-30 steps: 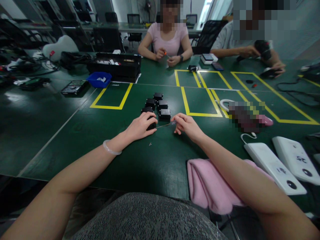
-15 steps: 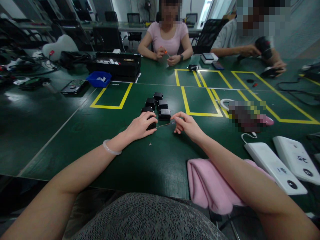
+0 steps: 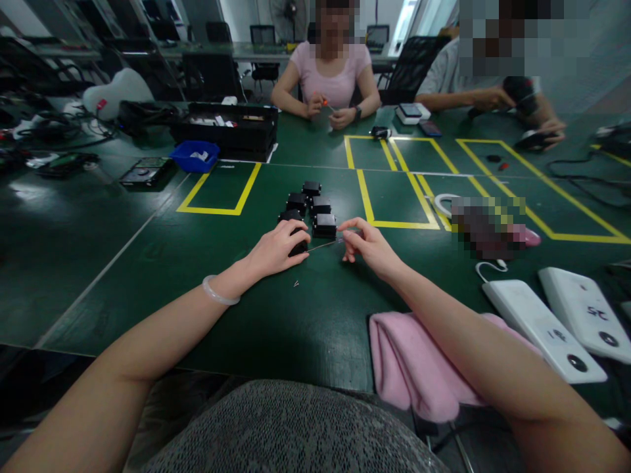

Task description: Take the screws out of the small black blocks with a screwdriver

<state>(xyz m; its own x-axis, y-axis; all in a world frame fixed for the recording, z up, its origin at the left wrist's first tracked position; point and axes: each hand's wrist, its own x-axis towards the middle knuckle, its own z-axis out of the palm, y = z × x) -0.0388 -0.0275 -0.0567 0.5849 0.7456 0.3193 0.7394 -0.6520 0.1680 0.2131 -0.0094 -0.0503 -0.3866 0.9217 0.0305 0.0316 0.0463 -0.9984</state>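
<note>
The fingers (image 3: 298, 225) of our left hand (image 3: 276, 249) are curled down over a black case (image 3: 297, 248), nearly closed, with the thumb along its near side. That case sits on the green table (image 3: 256, 328), just ahead of us and partly hidden under our grip. At three o'clock from it, our right hand (image 3: 369, 248) has its fingers bent loosely about the clear end of a thin screwdriver (image 3: 321, 247), the forefinger reaching out; we cannot tell which fingertips press on it. The slender shaft runs to the case close by our left thumb, though where its tip meets the case is too small to make out.

Five more black cases (image 3: 325, 226) stand in a cluster between eleven and two o'clock from the held one. At six o'clock, near it, lie tiny screws (image 3: 296, 284). A pale bracelet (image 3: 220, 290) rings our left wrist. At five o'clock from our right hand we see a pink cloth (image 3: 409, 358), partly under our forearm, and around four o'clock two white devices (image 3: 542, 328). A blue tray (image 3: 194, 157) lies at ten o'clock from our left hand, touching or just beside a long black box (image 3: 227, 135).
</note>
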